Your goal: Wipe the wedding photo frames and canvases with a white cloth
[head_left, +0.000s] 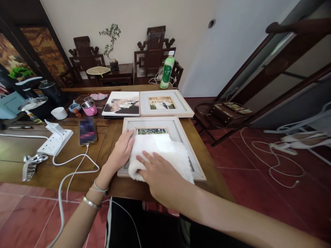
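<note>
A pale-framed picture (181,132) lies flat on the wooden table (108,137) right in front of me. A fluffy white cloth (165,148) covers most of its glass. My right hand (157,174) lies flat on the near end of the cloth, fingers spread and pressing it down. My left hand (121,150) rests open on the frame's left edge, its fingertips touching the cloth's side. Bracelets circle my left wrist.
Behind lie a second framed picture (167,103) and a frameless photo print (121,103). A green bottle (167,70) stands at the far edge. To the left are a phone (87,131) on a cable, a white power strip (54,139), a pink cup (89,108) and a white bowl (59,113).
</note>
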{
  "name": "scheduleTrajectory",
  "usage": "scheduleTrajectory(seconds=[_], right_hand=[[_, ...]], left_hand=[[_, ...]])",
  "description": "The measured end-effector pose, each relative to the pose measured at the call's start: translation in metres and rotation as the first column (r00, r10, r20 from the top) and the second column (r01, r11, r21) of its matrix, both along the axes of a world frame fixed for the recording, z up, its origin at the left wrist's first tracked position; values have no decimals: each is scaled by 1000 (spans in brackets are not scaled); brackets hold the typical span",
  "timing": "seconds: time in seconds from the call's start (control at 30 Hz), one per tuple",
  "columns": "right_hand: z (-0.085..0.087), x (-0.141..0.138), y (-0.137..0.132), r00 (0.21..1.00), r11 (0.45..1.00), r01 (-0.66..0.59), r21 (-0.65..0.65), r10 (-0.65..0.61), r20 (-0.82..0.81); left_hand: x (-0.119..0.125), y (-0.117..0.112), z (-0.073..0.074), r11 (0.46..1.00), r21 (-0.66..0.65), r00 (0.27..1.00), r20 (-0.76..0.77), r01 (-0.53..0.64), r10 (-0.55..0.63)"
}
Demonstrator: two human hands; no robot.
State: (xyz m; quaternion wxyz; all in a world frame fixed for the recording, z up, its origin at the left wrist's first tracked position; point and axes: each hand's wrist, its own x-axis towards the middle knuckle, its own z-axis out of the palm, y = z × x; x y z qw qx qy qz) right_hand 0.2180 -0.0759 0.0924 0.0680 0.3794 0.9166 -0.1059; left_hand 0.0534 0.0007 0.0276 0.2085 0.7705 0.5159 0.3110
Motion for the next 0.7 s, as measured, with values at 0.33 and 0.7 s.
scheduleTrajectory(seconds=[0.33,0.7], right_hand=[[-11,-37,-12,999,990,-29,136,33,-22],[-13,72,-13,996,996,86,19,-85,-19]], left_hand=[[-5,9,-3,1000,11,998,59,6,-7],[-9,9,-13,982,171,993,-95,84,-68]])
